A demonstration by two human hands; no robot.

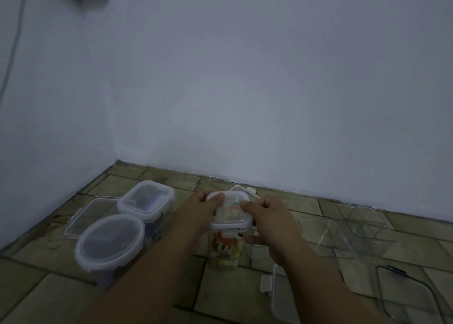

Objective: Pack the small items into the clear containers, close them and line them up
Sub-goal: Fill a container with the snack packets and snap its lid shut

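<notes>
Head view: left hand (208,207) and right hand (266,222) both clamp the lid (230,209) onto the tall container (224,249), squaring it so the latches seat.

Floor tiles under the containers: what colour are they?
Olive-brown floor tiles with dark grout lines, in the head view.

From my remote seat I see a worn tiled floor (228,296) meeting bare pale walls (269,78), a thin cable (15,44) trailing down the left wall.
</notes>
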